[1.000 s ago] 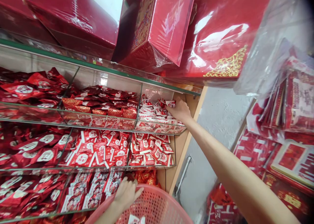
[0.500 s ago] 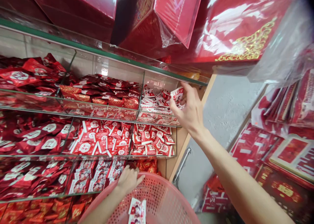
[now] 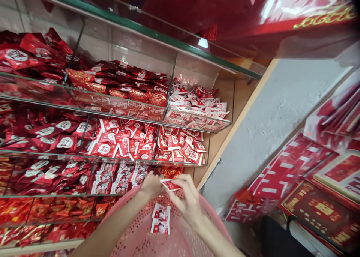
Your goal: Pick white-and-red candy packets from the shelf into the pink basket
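My right hand (image 3: 187,200) pinches a small red and white packet (image 3: 170,184) between thumb and fingers, above the far part of a pink plastic basket (image 3: 208,215). Close by on the left, my left hand (image 3: 152,185) is closed over the basket's far rim; its fingertips are mostly hidden. A few white and red packets (image 3: 161,218) with printed figures lie inside the basket. Beyond the hands, an upper compartment holds a heap of similar white and red packets (image 3: 197,99).
Glass shelves split by dividers hold red packets (image 3: 104,148) of several kinds. A green-edged glass shelf (image 3: 157,33) with large red boxes runs overhead. To the right are a wooden side panel (image 3: 236,125), a grey wall (image 3: 270,125) and stacked red goods (image 3: 323,212).
My right hand has come down from the upper right compartment to above the basket, carrying a packet. My left hand stays at the basket's rim. The view has tilted down.
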Demonstrator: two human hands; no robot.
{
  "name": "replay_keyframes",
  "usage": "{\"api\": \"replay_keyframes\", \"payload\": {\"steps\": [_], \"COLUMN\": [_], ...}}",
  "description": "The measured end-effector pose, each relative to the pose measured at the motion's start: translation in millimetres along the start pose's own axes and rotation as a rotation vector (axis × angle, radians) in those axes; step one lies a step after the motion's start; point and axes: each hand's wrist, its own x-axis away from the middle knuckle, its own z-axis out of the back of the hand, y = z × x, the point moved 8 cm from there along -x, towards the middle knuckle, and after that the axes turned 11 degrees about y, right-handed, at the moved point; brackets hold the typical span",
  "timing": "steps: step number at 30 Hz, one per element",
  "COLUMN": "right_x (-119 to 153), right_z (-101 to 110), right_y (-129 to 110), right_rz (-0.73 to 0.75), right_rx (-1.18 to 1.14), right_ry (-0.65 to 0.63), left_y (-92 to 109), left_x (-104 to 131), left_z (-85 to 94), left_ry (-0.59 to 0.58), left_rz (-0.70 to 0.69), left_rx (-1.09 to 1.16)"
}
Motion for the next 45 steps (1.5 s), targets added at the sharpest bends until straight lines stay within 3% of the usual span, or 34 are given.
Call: {"api": "replay_keyframes", "payload": {"steps": [4, 9, 11, 13, 17, 25, 28, 34, 39, 45], "right_x": [40.8, 119.3, 150.5, 173.0, 197.5, 213.2, 214.6, 188.6, 188.4, 198.8], "right_z": [-22.5, -54.0, -64.1, -71.0, -78.3, -78.8, -76.0, -66.4, -65.6, -74.2], "right_y": [51.6, 105.1, 110.1, 110.0, 108.7, 105.3, 108.4, 98.7, 85.8, 86.3], "right_rz": [-0.469, -1.225, -1.411, -1.480, -1.499, -1.440, -1.330, -0.881, -0.776, -0.652], "right_rx": [-0.094, -0.317, -0.338, -0.320, -0.274, -0.253, -0.108, 0.268, 0.467, 0.537], "right_ry": [-0.104, -0.234, -0.343, -0.450, -0.567, -0.716, -0.742, -0.879, -1.076, -1.108], "left_y": [-4.4, -4.0, -3.0, -2.4, -2.7, -0.9, -1.1, -1.3, -1.9, -1.9], "left_x": [-1.3, -1.0, -0.8, -0.8, -1.5, -2.1, -2.1, -1.9, -2.0, -2.3], "left_z": [-0.9, 1.8, 2.3, 2.3, 2.3, 2.9, 1.9, 1.0, 1.0, 0.5], "left_ry": [-0.011, 0.029, 0.043, 0.049, 0.051, 0.040, 0.036, 0.034, 0.036, 0.040], "left_rz": [0.023, 0.028, 0.024, 0.017, 0.016, 0.006, 0.003, -0.003, 0.001, 0.000], "left_rx": [-0.095, -0.143, -0.149, -0.153, -0.163, -0.173, -0.176, -0.176, -0.173, -0.167]}}
